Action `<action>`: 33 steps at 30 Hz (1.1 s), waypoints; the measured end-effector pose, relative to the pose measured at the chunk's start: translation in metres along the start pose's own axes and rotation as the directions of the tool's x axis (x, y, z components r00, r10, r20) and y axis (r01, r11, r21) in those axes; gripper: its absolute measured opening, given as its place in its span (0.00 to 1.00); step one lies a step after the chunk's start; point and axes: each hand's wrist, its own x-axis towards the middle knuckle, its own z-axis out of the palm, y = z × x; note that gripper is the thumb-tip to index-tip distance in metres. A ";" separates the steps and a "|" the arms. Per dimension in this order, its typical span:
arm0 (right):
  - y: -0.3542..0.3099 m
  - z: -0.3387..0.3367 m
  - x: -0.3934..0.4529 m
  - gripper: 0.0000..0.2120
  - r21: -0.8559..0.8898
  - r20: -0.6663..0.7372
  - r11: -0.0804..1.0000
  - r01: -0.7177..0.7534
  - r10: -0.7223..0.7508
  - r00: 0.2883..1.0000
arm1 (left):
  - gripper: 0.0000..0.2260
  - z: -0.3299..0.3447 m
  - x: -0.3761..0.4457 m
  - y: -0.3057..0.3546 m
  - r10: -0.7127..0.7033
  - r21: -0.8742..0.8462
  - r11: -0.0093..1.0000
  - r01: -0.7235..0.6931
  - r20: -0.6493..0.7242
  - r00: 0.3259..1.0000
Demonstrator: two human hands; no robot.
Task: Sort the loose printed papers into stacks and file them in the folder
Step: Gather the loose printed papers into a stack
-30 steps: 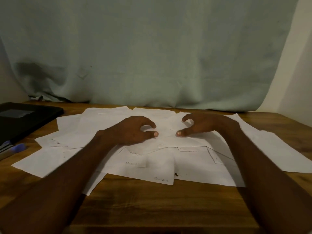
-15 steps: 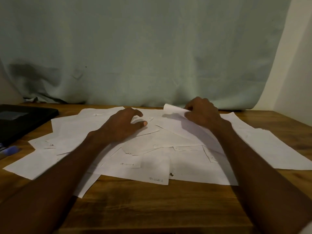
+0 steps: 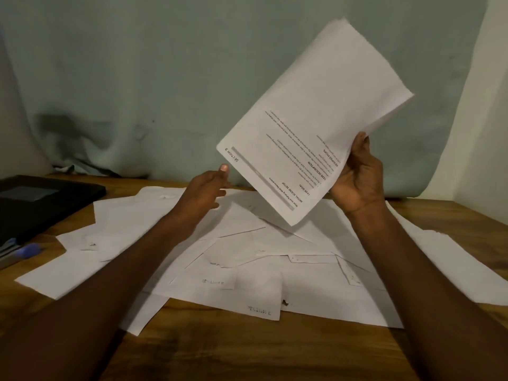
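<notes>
White printed sheets [image 3: 316, 127], a thin sheaf of them, stand tilted in the air above the desk [image 3: 247, 350], and we see them gripped at their lower right edge by the right hand [image 3: 358, 178]: its thumb lies on the printed face and its fingers curl round behind the paper. The text on the top sheet reads upside down from where we look, with "SECTION 3" at the low left corner. Our view shows the right forearm rising from the lower right, the wrist bent back so the palm faces us. The left hand [image 3: 207, 192] reaches forward from the lower left, fingers relaxed and slightly spread, holding nothing; its raised fingertip sits just beside the low left corner of the lifted sheaf, and we cannot tell whether it touches. Below both hands the loose papers [image 3: 247, 270] lie scattered and overlapping, mostly face down, across the middle of the wooden desk. A black folder [image 3: 41, 204] rests at the far left edge of the desk, well apart from the lifted sheaf, with a blue pen [image 3: 26, 250] lying just beside its near corner.
</notes>
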 end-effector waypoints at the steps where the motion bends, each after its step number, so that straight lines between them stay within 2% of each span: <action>1: 0.002 -0.003 0.001 0.25 0.012 -0.006 1.000 -0.015 0.015 1.000 | 0.21 -0.001 0.001 0.001 -0.021 -0.043 0.999 0.021 -0.002 1.000; 3: 0.003 -0.004 0.001 0.34 0.025 0.002 0.999 -0.023 0.023 1.000 | 0.19 -0.003 0.001 0.003 -0.023 -0.102 0.995 0.023 0.002 1.000; 7: 0.004 -0.008 0.004 0.45 0.021 0.035 0.999 -0.046 0.045 0.998 | 0.18 -0.004 0.002 0.007 0.031 -0.126 0.991 -0.035 -0.038 0.999; 11: 0.005 -0.012 0.005 0.45 0.017 0.029 0.997 -0.074 0.074 0.997 | 0.18 -0.008 0.004 0.007 0.026 -0.128 0.991 -0.035 -0.075 0.997; 13: 0.008 -0.011 0.004 0.42 0.006 0.030 0.996 -0.086 0.086 0.996 | 0.19 -0.009 0.004 0.006 0.009 -0.121 0.993 -0.017 -0.064 0.998; 15: 0.013 -0.004 0.000 0.33 -0.025 0.047 0.999 -0.047 0.048 0.998 | 0.18 -0.011 0.005 0.007 0.005 -0.121 0.993 -0.014 -0.073 0.997; 18: 0.020 0.016 -0.007 0.13 -0.273 0.048 0.960 0.067 -0.056 0.997 | 0.15 -0.028 0.013 0.012 -0.041 -0.238 0.971 -0.016 -0.232 0.972; 20: 0.028 0.026 -0.012 0.13 -0.557 0.075 0.825 0.098 -0.068 0.995 | 0.11 -0.055 0.021 0.011 -0.115 -0.347 0.938 -0.016 -0.352 0.929; 22: 0.042 0.030 -0.017 0.14 -0.793 0.178 0.590 0.150 -0.011 0.984 | 0.11 -0.090 0.021 0.007 -0.204 -0.489 0.872 -0.023 -0.406 0.891; 24: 0.062 0.027 -0.025 0.13 -0.900 0.303 0.376 0.221 0.173 0.937 | 0.12 -0.124 0.015 0.001 -0.280 -0.601 0.797 -0.057 -0.452 0.847; 26: 0.083 0.017 -0.034 0.13 -0.945 0.313 0.209 0.250 0.367 0.876 | 0.13 -0.146 0.007 -0.004 -0.338 -0.626 0.777 -0.067 -0.505 0.794; 27: 0.091 0.011 -0.038 0.13 -0.957 0.290 0.161 0.243 0.438 0.851 | 0.13 -0.151 0.006 -0.005 -0.356 -0.629 0.775 -0.058 -0.511 0.782; 29: 0.103 0.002 -0.045 0.16 -0.972 0.229 0.090 0.216 0.545 0.807 | 0.10 -0.148 0.009 -0.003 -0.340 -0.568 0.823 -0.022 -0.522 0.782; 31: 0.108 0.003 -0.053 0.25 -0.974 0.172 -0.008 0.226 0.617 0.768 | 0.07 -0.131 0.013 0.004 -0.272 -0.382 0.921 0.073 -0.497 0.824; 33: 0.110 0.013 -0.059 0.36 -0.986 0.150 0.051 0.156 0.666 0.730 | 0.11 -0.108 0.018 0.006 -0.090 -0.121 0.992 0.036 -0.481 0.872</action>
